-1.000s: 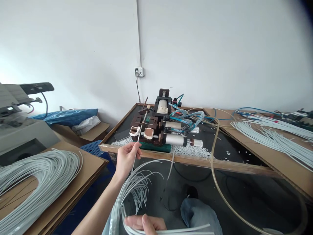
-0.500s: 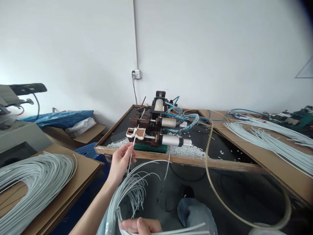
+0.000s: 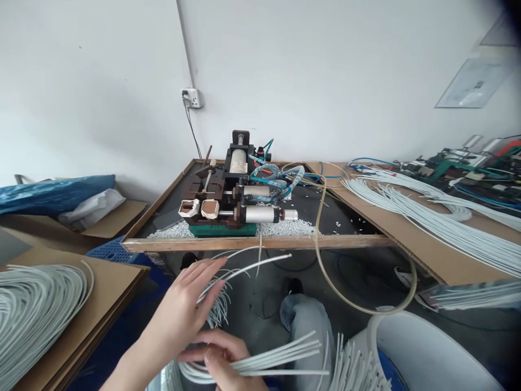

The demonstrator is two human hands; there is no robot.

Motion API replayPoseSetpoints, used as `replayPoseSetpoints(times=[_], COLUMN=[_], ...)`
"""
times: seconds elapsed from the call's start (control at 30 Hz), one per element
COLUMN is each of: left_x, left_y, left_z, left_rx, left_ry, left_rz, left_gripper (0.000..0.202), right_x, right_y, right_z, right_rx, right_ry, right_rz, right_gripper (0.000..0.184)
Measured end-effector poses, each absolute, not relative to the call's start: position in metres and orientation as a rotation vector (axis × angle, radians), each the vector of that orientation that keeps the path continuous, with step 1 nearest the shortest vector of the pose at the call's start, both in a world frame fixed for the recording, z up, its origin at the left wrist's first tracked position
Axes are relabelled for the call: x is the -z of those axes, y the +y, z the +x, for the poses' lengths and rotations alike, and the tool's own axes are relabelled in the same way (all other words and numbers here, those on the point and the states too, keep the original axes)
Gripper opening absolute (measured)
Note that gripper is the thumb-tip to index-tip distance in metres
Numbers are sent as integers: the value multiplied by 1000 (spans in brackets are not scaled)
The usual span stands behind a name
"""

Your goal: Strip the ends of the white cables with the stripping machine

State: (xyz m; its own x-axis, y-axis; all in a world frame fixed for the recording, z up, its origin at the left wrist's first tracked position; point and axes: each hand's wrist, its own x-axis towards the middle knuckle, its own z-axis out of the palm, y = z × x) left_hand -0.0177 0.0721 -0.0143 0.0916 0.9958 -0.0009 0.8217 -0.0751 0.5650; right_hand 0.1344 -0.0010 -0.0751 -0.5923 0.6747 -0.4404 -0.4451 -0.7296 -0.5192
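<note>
White-grey cable bundle [image 3: 260,361] at bottom centre, same pale tone as cable coil [image 3: 32,309] at lower left and cable lengths [image 3: 431,222] at right. Machine [image 3: 228,195] at centre: dark brown-black body, silver cylinders, teal-blue hoses, green base. White pellets [image 3: 285,229] on black tray surface [image 3: 350,217], wood-brown rim. Tan cardboard [image 3: 101,288] lower left. Blue plastic bag [image 3: 52,193] at left. White walls [image 3: 101,81]. Blue jeans knee [image 3: 305,320] at bottom centre.

One head-worn camera looks forward and down, near over the lap, toward the workbench [image 3: 252,243].
</note>
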Motion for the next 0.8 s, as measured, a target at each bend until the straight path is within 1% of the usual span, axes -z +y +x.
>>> replayPoseSetpoints(times=[0.07, 0.1, 0.13, 0.23, 0.33, 0.37, 0.47, 0.53, 0.67, 0.8], left_x=[32, 43, 55, 86, 106, 110, 115, 116, 117, 111], left_y=[71, 70, 70, 62, 50, 47, 42, 43, 40, 29], left_z=[-22, -25, -30, -44, -53, -56, -64, -71, -83, -82], left_rx=[-371, -292, -215, -22, 130, 195, 432, 561, 603, 561], left_ry=[1796, 1805, 1798, 1715, 1735, 1779, 1878, 1879, 1804, 1785], left_rz=[2093, 2113, 2113, 2087, 2008, 1967, 1815, 1691, 1575, 1597], left_gripper=[53, 57, 56, 41, 37, 40, 69, 81, 79, 89], right_x=[71, 69, 66, 62, 61, 61, 61, 62, 71, 77], right_y=[2, 5, 7, 12, 10, 9, 1, -3, -2, 14], right_z=[139, 141, 144, 152, 155, 155, 155, 156, 162, 165], right_rx=[-2343, -2372, -2405, -2441, -2438, -2437, -2460, -2468, -2320, -2154], right_ry=[-540, -583, -608, -621, -623, -639, -704, -746, -806, -653], right_rz=[-853, -871, -880, -891, -868, -851, -857, -928, -1036, -1040], right_gripper=[46, 47, 48, 50, 50, 50, 56, 60, 56, 49])
